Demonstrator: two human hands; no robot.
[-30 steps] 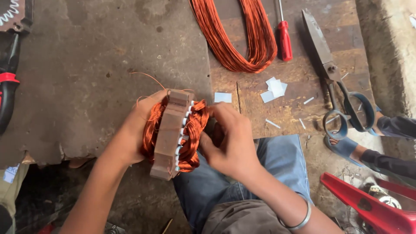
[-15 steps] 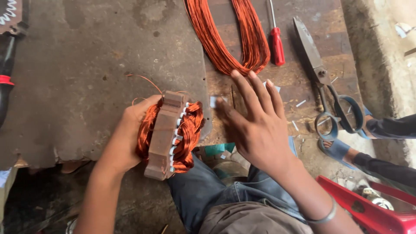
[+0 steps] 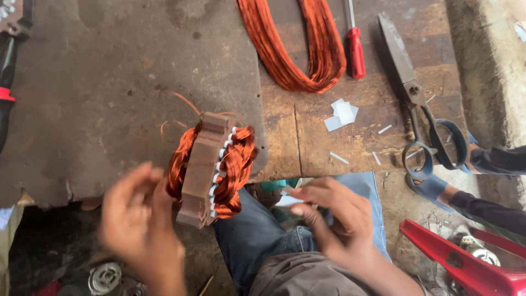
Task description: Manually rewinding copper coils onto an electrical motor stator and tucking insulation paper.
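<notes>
Head view looks down on a stone slab [image 3: 109,82] with a wooden board [image 3: 339,137] beside it, and the stator [image 3: 211,170] stands on edge at the slab's near rim, leaning against the person's knee [image 3: 246,230]. That is the worry: nothing seems to grip it now, so I'd say a shift of the leg could tip it off the slab and kink the copper windings or the loose wire ends curling from its top. The left hand [image 3: 139,225] is blurred, fingers spread apart just beside the stator's outer face; whether it touches the copper I cannot tell. The right hand [image 3: 334,219] is curled with fingertips pinched together on a small pale slip, likely insulating paper, though it is too small to be sure. A slip that thin could easily be dropped among the scraps. On the board lie a hank of copper wire [image 3: 296,49], shears [image 3: 416,104], a red screwdriver [image 3: 356,49] and white paper scraps [image 3: 342,114]
</notes>
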